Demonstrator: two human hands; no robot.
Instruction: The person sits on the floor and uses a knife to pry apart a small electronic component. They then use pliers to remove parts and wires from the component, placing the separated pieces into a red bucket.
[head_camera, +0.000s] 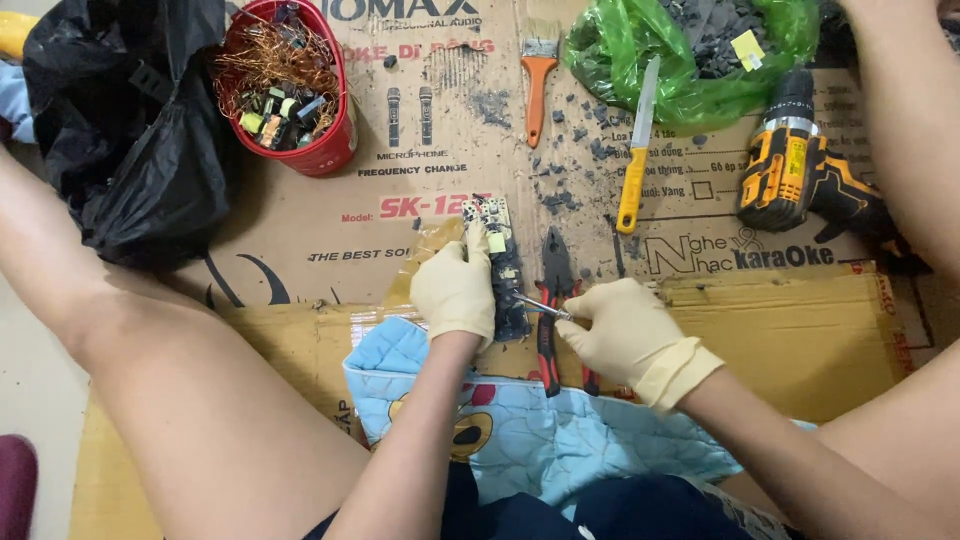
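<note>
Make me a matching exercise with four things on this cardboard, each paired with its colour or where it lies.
Things:
1. paintbrush
2. knife
3. bucket
4. drill

Descriptions:
A. red, filled with copper wire
B. orange handle, near the top edge
C. yellow and black, far right
D. yellow handle, blade toward the green bag

Pairs: 1-B, 2-D, 3-A, 4-C

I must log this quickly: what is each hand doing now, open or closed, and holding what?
Left hand: closed on the circuit board, pressing it down.
Right hand: closed on a thin metal tool, tip at the board.
</note>
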